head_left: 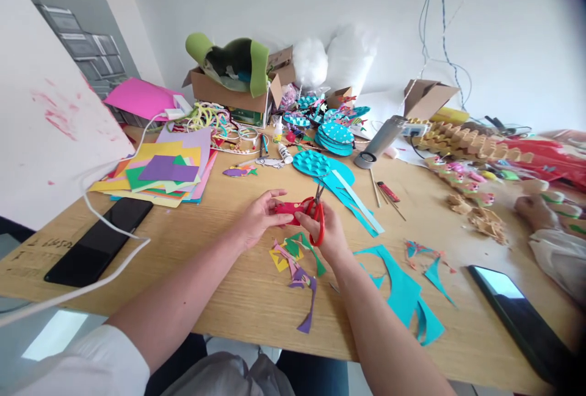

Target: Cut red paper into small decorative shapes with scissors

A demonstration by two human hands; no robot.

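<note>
Over the middle of the wooden table, my left hand [263, 218] pinches the left end of a small red paper piece [289, 208]. My right hand [330, 230] grips red-handled scissors [319, 225], their blades pointing away from me, and its thumb touches the right end of the same red paper. Below both hands lie purple, green and yellow paper scraps [302, 277]. Just beyond them is a turquoise scaled oval [311, 163] on turquoise paper, with a pale strip [357, 201] beside it.
Stacked coloured paper [169, 170] and a black phone [98, 240] lie left. Turquoise offcuts [403, 286] and another phone [517, 316] are on the right. A metal flask [379, 141] and a cardboard box [229, 88] stand at the back. Another person's hand [536, 212] shows at far right.
</note>
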